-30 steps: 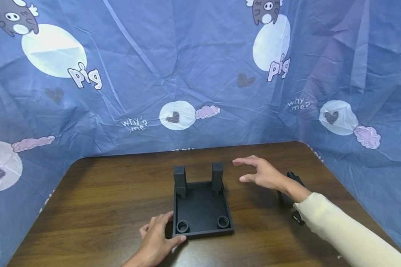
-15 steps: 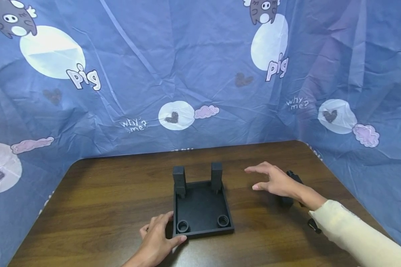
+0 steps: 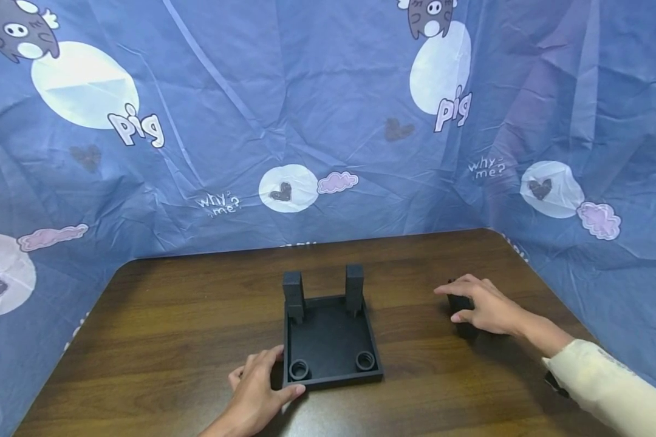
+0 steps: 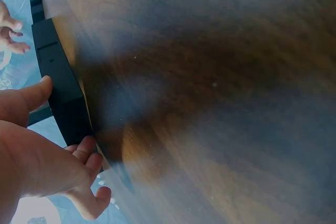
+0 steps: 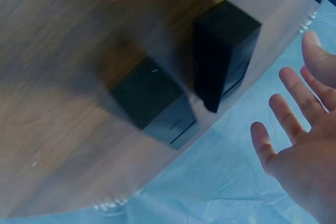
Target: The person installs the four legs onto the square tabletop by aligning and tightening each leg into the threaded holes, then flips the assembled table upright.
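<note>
Black tray (image 3: 330, 340) lies on the brown counter (image 3: 169, 315), its near left corner in the grip of the left hand (image 3: 257, 388), thumb against the front wall and fingers along the left wall. From the right hand (image 3: 492, 309) it is well apart, off to that hand's left. At its far end rise 2 upright posts (image 3: 355, 285); at its near corners sit 2 round rings (image 3: 365, 362). Thumb and fingers of the right hand are spread apart about a black block (image 3: 466, 331), partly covered by the hand; from the head view I cannot tell whether they touch it. The right wrist view shows 2 dark blocks (image 5: 149, 95), well clear of those fingers, too dim for much detail. Another dark item (image 3: 556, 385) is mostly hidden by the pale sleeve (image 3: 612, 388) and hard to identify. The left wrist view is blurred across the counter, with the tray seen from the side. Blue printed fabric (image 3: 224, 109) hangs behind, cut off at the top.
</note>
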Tool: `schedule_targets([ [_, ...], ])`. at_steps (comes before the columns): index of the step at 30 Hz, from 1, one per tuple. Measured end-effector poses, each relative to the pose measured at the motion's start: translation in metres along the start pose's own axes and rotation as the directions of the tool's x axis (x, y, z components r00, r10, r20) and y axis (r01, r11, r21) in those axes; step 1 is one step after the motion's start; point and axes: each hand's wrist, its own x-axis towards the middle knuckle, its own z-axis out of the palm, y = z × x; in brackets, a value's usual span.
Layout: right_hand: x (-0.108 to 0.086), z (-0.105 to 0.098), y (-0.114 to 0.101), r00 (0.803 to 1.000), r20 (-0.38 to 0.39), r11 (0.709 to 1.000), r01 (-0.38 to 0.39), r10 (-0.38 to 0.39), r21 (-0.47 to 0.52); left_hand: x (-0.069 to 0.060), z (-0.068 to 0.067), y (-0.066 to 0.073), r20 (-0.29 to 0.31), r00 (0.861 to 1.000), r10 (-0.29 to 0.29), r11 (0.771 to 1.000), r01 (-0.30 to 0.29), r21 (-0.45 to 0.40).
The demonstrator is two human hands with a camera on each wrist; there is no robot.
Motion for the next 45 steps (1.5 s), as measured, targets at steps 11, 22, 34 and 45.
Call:
schedule_targets([
  [11, -0.019, -0.012, 0.013, 0.990, 0.095, 0.958, 0.129, -0.108, -0.255, 0.000, 0.000, -0.001, -0.014, 1.000, 0.019, 1.000, -0.019, -0.016],
  [22, -0.022, 0.003, 0.014, 0.975, 0.148, 0.911, 0.208, -0.165, -0.357, 0.000, 0.000, 0.000, -0.024, 1.000, 0.019, 1.000, -0.019, -0.018],
  [34, -0.021, 0.011, 0.019, 0.972, 0.133, 0.904, 0.231, -0.196, -0.359, -0.002, 0.001, 0.000, -0.037, 0.999, 0.039, 0.999, -0.039, -0.014],
  [45, -0.020, 0.012, 0.022, 0.946, 0.115, 0.867, 0.325, -0.304, -0.378, -0.002, 0.002, -0.001, -0.040, 0.998, 0.043, 0.999, -0.043, -0.003],
])
